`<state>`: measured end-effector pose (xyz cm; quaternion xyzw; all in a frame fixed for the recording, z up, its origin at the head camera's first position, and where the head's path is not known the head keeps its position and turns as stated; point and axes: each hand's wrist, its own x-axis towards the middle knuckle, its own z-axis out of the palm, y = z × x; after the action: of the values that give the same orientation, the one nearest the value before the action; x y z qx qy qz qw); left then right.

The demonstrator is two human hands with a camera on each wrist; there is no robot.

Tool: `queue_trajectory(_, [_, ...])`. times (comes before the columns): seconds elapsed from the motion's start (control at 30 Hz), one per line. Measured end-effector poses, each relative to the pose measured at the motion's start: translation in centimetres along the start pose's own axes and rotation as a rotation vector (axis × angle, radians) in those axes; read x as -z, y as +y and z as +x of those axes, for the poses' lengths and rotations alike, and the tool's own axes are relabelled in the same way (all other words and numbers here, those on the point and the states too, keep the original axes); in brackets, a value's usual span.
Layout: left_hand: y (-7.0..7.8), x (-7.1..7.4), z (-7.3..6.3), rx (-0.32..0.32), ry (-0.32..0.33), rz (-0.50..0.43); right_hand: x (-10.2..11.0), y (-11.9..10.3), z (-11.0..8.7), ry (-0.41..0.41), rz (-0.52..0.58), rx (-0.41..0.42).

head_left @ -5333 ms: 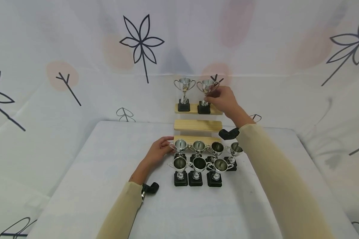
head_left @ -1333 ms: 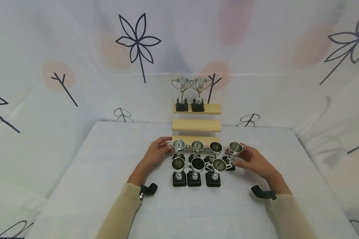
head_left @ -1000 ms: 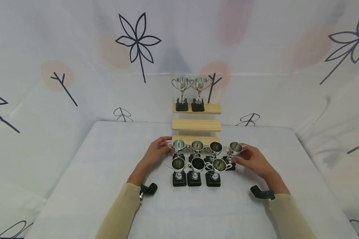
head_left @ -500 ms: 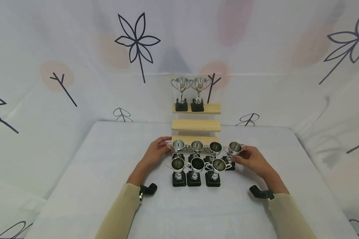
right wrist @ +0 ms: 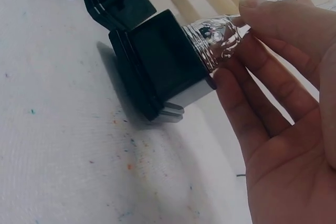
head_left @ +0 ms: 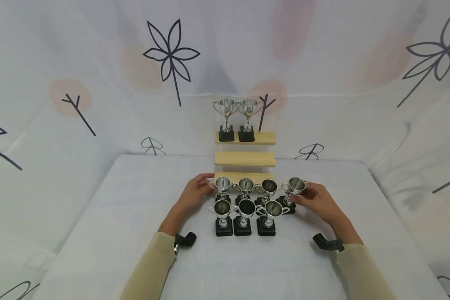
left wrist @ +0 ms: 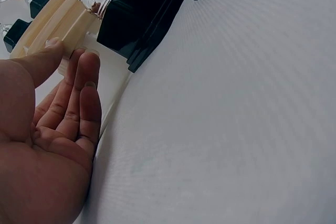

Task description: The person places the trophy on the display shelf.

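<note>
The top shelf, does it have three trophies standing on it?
No, just two silver trophies stand side by side on the top wooden shelf.

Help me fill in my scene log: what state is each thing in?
Wooden rack: standing
Left hand: grips the rack's left end
Rightmost trophy: pinched at its stem; lift unclear
Right hand: pinches that trophy
Six other table trophies: upright
Two top-shelf trophies: upright

Pale backdrop (head_left: 108,46), line-drawn flowers (head_left: 170,54); white-covered table (head_left: 255,266)
</note>
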<state>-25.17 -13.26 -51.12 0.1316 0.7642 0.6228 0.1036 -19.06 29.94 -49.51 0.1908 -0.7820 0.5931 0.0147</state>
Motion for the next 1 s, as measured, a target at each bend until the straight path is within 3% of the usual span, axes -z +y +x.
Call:
queue_trajectory(0.23, [-0.1, 0.0, 0.1, -0.010, 0.001, -0.008, 0.3, -0.5, 0.1, 0.060, -0.014, -0.009])
queue_trajectory(0.67, [0.2, 0.3, -0.2, -0.010, 0.020, 0.045, 0.7, -1.7, 0.7, 0.084, -0.029, -0.001])
queue_trajectory(1.0, [-0.2, 0.1, 0.1, 0.011, 0.010, 0.018, 1.0, -2.0, 0.9, 0.157, -0.011, 0.009])
